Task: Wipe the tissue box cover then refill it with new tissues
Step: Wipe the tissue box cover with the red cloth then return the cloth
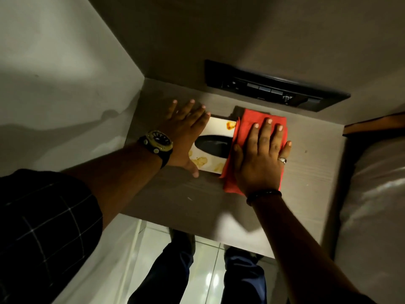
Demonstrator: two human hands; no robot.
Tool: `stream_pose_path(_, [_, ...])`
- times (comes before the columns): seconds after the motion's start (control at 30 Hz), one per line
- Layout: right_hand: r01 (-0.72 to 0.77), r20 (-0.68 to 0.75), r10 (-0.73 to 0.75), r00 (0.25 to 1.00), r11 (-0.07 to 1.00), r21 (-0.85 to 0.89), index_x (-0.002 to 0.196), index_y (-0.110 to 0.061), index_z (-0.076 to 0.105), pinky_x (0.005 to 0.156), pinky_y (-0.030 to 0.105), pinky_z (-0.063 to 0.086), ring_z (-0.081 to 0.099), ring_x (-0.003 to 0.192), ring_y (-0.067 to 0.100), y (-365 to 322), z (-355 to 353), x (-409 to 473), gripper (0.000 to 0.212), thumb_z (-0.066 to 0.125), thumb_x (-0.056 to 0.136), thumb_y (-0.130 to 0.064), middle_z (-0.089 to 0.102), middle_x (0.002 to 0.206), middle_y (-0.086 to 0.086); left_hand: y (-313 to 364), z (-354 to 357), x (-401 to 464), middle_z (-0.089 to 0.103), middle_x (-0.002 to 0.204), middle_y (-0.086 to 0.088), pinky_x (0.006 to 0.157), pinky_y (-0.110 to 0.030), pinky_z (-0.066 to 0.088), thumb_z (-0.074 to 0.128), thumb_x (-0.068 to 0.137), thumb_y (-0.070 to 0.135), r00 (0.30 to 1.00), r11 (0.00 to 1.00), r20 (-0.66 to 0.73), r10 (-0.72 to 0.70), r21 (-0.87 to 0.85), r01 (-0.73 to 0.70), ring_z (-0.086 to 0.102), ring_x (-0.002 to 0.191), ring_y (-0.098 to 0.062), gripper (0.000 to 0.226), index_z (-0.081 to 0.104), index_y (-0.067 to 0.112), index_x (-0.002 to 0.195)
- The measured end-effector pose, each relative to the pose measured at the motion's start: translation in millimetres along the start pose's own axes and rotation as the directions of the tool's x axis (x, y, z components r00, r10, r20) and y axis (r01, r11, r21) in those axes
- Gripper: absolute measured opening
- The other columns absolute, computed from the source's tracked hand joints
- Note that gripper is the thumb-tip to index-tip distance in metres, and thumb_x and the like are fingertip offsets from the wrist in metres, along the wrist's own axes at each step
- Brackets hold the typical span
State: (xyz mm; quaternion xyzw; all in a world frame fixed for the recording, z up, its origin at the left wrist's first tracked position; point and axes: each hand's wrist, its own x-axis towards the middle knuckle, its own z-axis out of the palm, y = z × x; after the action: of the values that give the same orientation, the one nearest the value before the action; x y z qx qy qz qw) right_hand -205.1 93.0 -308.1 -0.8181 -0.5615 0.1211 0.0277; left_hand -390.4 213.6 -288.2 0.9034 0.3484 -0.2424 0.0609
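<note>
one stained tissue box cover (215,128) is lying near the shelf's (306,150) back edge; left hand (186,132) is steadying it, fingers straight, while right hand (260,156) is pressing one red cloth (245,128) flat.

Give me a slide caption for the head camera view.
Right hand presses red cloth on stained tissue box cover; left hand steadies it.
</note>
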Motion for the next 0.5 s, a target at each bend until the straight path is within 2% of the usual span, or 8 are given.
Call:
stream_pose_path(0.13, [0.054,-0.015,-0.054,0.998,0.999,-0.006,0.149,-0.007,0.028,0.115,0.060,0.010,0.015,0.146,0.041,-28.3,5.3,-1.6,0.065,0.032,0.097,-0.045,0.021,0.158,0.020,0.1,-2.0,-0.5,-0.012,0.162,-0.006,0.110,-0.054,-0.017,0.061,0.043,0.091,1.000,1.000,0.008,-0.006,-0.016,0.006,-0.016,0.147,-0.031,0.151,-0.015,0.017,0.151])
stream_pose_path(0.3, [0.087,-0.038,-0.084,0.996,0.991,0.097,0.147,-0.007,0.034,0.115,0.057,0.021,0.021,0.145,0.041,-33.6,0.7,-5.8,0.058,0.044,0.098,-0.035,0.022,0.156,0.022,1.4,-4.6,-2.8,-0.014,0.162,-0.005,0.107,-0.056,-0.020,0.061,0.046,0.090,0.999,0.999,0.032,-0.026,-0.032,0.027,-0.017,0.147,-0.031,0.149,-0.017,0.019,0.151])
stream_pose_path(0.4, [-0.017,-0.095,0.038,0.995,0.976,0.217,0.148,-0.007,0.031,0.117,0.054,0.020,0.017,0.145,0.043,-23.6,-4.4,-3.4,0.067,0.045,0.096,-0.046,0.016,0.156,0.027,-0.3,-4.0,-2.1,-0.016,0.162,-0.004,0.107,-0.057,-0.019,0.061,0.046,0.091,0.999,0.998,0.028,-0.019,-0.054,0.020,-0.018,0.147,-0.031,0.149,-0.019,0.020,0.150])
stream_pose_path(0.5, [-0.150,-0.118,0.190,0.975,0.946,0.287,0.148,-0.001,0.029,0.118,0.052,0.016,0.014,0.146,0.041,-24.5,-6.8,1.2,0.075,0.033,0.096,-0.055,0.017,0.157,0.026,-2.7,-0.9,-1.6,-0.019,0.161,-0.003,0.109,-0.058,-0.018,0.058,0.045,0.092,1.000,0.998,0.014,-0.019,-0.054,0.020,-0.020,0.146,-0.031,0.148,-0.023,0.022,0.148])
